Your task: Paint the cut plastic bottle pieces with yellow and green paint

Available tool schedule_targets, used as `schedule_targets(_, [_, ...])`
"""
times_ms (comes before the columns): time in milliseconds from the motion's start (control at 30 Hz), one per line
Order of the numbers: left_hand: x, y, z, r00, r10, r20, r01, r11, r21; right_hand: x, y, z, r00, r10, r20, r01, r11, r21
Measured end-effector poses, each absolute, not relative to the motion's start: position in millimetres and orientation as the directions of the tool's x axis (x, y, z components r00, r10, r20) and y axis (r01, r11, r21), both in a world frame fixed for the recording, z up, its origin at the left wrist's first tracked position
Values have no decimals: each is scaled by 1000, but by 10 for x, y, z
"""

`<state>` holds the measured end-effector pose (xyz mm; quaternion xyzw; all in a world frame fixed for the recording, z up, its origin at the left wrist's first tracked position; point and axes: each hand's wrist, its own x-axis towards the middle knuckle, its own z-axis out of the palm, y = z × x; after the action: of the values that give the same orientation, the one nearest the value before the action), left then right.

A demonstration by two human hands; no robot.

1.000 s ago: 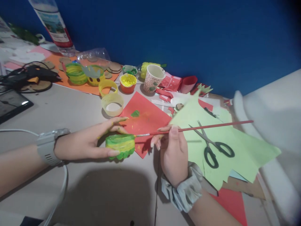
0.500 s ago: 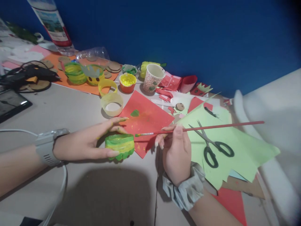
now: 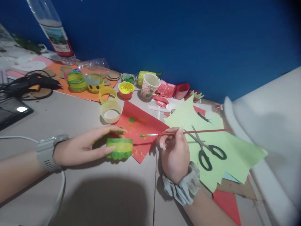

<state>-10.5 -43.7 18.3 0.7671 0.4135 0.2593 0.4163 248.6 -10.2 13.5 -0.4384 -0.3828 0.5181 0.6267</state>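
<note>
My left hand (image 3: 94, 145) is closed around a cut plastic bottle bottom (image 3: 121, 148) painted in green and yellow bands, its scalloped edge facing down toward me. The thumb presses the near side; the other fingers reach behind it. Between the fingers of my right hand (image 3: 175, 152) is a thin red paintbrush (image 3: 199, 131), held nearly level. Green paint coats its bristles, which point left, a short gap from the bottle bottom. Under the brush tip lies a red paper sheet (image 3: 143, 125) with green and yellow paint marks.
Behind the red sheet stand a yellow paint cup (image 3: 126, 89), a green paint cup (image 3: 127, 78), a paper cup (image 3: 150, 85) and two pale yellow rings, one being a plastic ring (image 3: 110, 112). Scissors (image 3: 205, 150) lie on green paper (image 3: 242, 150) at right. A water bottle (image 3: 56, 37) stands back left.
The brush tip has drawn back a little to the right from the painted bottle bottom. The bottle bottom has tilted so its inside shows less. The whole view has shifted slightly.
</note>
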Motion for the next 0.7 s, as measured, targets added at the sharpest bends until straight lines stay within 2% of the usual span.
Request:
schedule_targets(100, [-88, -456, 204, 508, 860, 36, 376, -259, 889, 2483, -101, 136, 155, 987, 30, -323, 79, -943])
schedule_targets(233, [-48, -450, 251, 587, 810, -13, 334, -228, 915, 2485, -121, 150, 108, 993, 37, -339, 72, -938])
schedule_targets(400, [-7, -441, 274, 486, 872, -68, 561, -251, 789, 2467, -158, 162, 43, 996, 82, -351, 92, -932])
schedule_targets(500, [29, -448, 285, 470, 880, -69, 595, -258, 761, 2455, -188, 160, -3, 993, 115, -377, 105, -920])
schedule_targets(700, [71, -462, 280, 453, 889, 61, 621, -364, 695, 2446, -278, 154, -174, 977, 123, -367, 52, -929])
